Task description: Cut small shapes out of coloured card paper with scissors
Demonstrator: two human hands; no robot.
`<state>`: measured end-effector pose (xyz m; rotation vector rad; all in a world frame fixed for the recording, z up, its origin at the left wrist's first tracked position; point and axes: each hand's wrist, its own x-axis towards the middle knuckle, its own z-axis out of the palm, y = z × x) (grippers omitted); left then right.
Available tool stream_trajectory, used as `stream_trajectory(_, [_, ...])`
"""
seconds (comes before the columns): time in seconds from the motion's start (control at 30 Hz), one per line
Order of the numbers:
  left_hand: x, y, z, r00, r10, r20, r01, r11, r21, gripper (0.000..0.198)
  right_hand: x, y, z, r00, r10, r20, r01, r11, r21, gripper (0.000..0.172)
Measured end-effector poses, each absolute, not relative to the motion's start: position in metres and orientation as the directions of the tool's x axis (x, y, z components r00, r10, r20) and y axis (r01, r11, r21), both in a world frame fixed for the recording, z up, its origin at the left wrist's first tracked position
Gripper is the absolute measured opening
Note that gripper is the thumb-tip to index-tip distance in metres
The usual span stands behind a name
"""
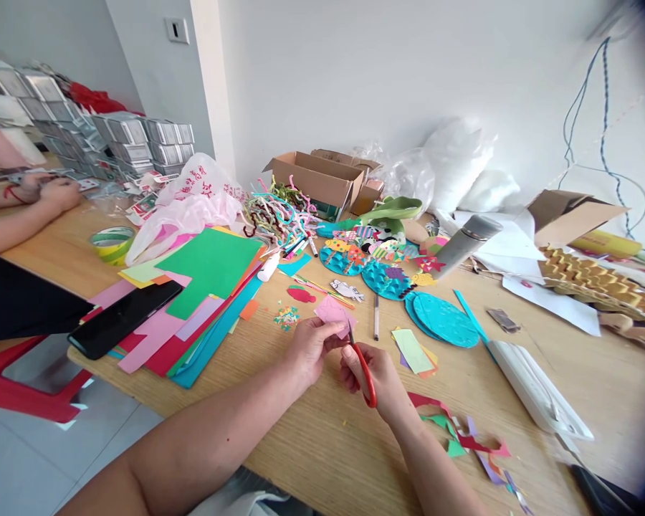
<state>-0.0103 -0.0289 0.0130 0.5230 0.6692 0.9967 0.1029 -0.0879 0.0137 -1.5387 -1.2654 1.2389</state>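
Note:
Between thumb and fingers, my left hand [310,350] pinches a small piece of pink paper [333,311]. Red-handled scissors [366,376] sit in my right hand [379,373], their blades up against the paper's edge. Just beyond the hands lie a red paper fish [301,294], a white fish cutout [347,290] with drawn lines, and a heap of tiny coloured paper bits [287,317]. To the right are a pen [376,317] and small light green paper pieces [411,350].
Stacked coloured paper [215,261] and a black phone [126,319] lie left. Pipe cleaners [282,215], blue painted discs [446,319], a grey flask [469,244] and a white power strip [537,387] surround the work area. Paper scraps [478,444] lie right. Another person's hands [54,190] are far left.

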Motion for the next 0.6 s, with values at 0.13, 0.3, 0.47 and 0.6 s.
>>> stream_trajectory(0.13, [-0.0105, -0.0294, 0.0130, 0.389, 0.882, -0.268, -0.588, 0.461, 0.664, 0.015, 0.1031, -0.0876, 0.0167, 0.035, 0.976, -0.215, 0.239, -0.217, -0.947, 0.045])
stream_trajectory(0.3, [-0.0106, -0.0294, 0.0139, 0.394, 0.877, -0.276, -0.582, 0.470, 0.664, 0.015, 0.1023, -0.0875, 0.0190, 0.044, 0.974, -0.223, 0.248, -0.227, -0.942, 0.045])
stream_trajectory(0.47, [-0.0107, -0.0296, 0.0150, 0.395, 0.876, -0.276, -0.586, 0.471, 0.659, 0.014, 0.1017, -0.0877, 0.0192, 0.055, 0.972, -0.227, 0.238, -0.234, -0.943, 0.045])
stream_trajectory(0.6, [-0.0108, -0.0302, 0.0158, 0.403, 0.871, -0.280, -0.583, 0.480, 0.656, 0.014, 0.1020, -0.0876, 0.0181, 0.063, 0.970, -0.234, 0.229, -0.242, -0.943, 0.045])
